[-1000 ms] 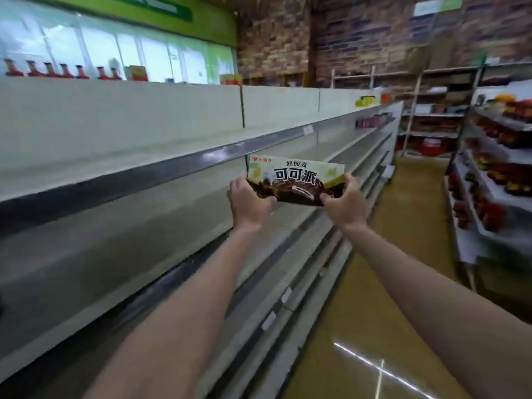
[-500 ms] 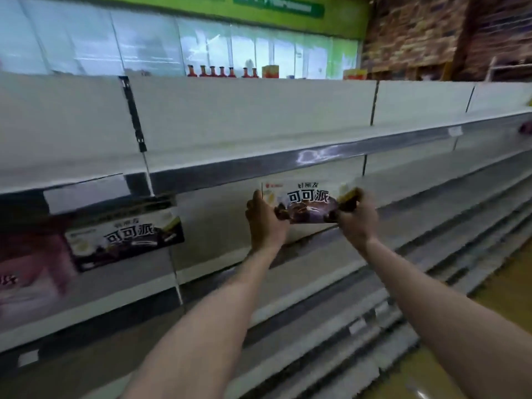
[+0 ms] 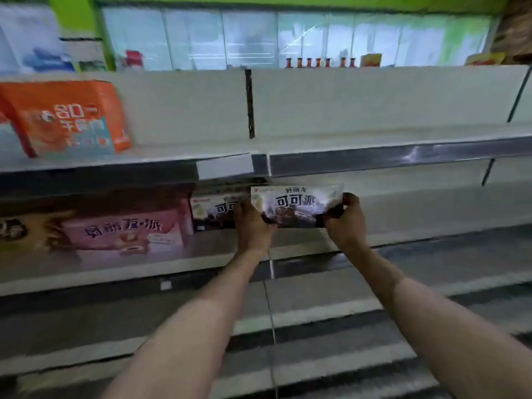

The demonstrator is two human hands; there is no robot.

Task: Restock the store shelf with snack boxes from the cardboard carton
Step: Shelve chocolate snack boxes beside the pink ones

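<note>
Since the earlier frame, the dark chocolate-pie snack box (image 3: 296, 205), gripped by left hand (image 3: 252, 226) and right hand (image 3: 345, 223) fingers, has neared the shelved matching box (image 3: 214, 210); placement remains, with much grey metal shelf (image 3: 417, 226) unfilled.

Held snack box (image 3: 296, 205) white over dark brown with black lettering, shelved pink box (image 3: 123, 234) with dark lettering, orange bag (image 3: 66, 116) with teal panel, grey-white shelf (image 3: 403, 156), green wall band (image 3: 288, 1)

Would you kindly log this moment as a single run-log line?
left hand: grips chocolate pie box | right hand: grips same box | position: at second shelf, beside matching box
</note>
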